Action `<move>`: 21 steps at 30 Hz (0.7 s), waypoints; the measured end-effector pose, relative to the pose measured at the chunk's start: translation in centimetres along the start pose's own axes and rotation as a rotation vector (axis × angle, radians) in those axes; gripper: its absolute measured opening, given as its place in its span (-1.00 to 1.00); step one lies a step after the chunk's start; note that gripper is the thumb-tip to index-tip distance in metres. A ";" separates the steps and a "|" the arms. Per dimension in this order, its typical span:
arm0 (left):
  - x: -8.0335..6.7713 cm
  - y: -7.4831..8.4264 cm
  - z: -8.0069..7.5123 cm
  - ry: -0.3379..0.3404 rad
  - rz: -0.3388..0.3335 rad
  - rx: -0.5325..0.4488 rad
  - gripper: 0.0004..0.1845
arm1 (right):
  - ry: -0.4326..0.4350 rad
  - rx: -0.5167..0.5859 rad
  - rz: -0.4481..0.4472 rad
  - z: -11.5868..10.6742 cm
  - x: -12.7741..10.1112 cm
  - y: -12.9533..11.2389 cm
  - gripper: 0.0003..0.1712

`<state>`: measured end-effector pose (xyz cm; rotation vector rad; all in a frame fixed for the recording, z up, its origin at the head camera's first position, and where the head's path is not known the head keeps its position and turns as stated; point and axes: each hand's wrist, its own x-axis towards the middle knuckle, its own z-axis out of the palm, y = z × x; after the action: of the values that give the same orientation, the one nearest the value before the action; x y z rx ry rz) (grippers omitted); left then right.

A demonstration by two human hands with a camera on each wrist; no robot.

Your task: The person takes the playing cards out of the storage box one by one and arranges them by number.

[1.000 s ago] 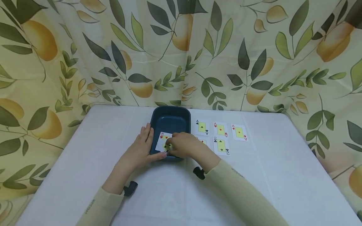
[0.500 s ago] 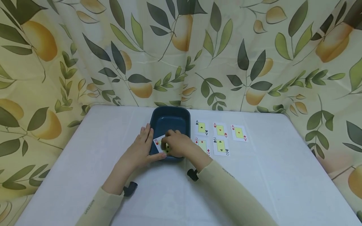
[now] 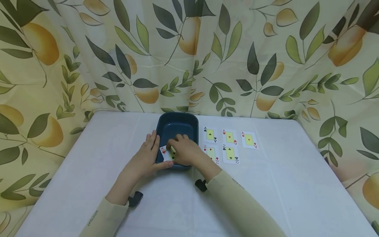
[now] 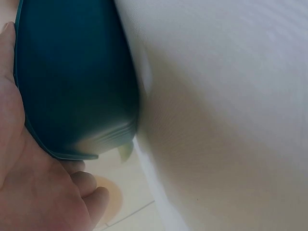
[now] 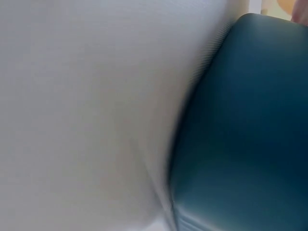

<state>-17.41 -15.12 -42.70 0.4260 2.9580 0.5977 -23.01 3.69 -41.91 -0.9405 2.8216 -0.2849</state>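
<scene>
Head view: straight-fingered left hand [image 3: 144,156] rests against the box [image 3: 179,129]; right hand [image 3: 187,151] bends fingers over cards [image 3: 167,154] inside, grip hidden. Picking seems in hand; lifting would need a sure pinch.

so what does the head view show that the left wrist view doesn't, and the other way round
Only the head view shows the five face-up cards on the table, at least one card in the tray partly covered by the right hand, and both beige sleeves. Only the left wrist view shows the palm side of the left hand. Both show that hand against the tray, the white cloth and the leaf-and-fruit curtain.
</scene>
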 end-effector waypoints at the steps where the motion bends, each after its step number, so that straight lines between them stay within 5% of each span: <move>1: 0.0 0.0 0.0 -0.001 0.001 0.003 0.32 | 0.020 0.014 -0.002 0.1 -0.1 0.1 -0.32; 10: -0.1 -0.1 0.2 0.006 -0.002 0.006 0.30 | 0.205 0.256 -0.062 -1.5 -1.7 1.4 0.11; 21: 0.0 -0.2 0.5 0.028 -0.008 -0.004 0.28 | 0.271 0.327 0.070 -4.4 -8.8 6.4 0.13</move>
<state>-17.37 -15.13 -43.19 0.4081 2.9830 0.6137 -20.62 14.63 -38.35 -0.7793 2.9037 -0.8939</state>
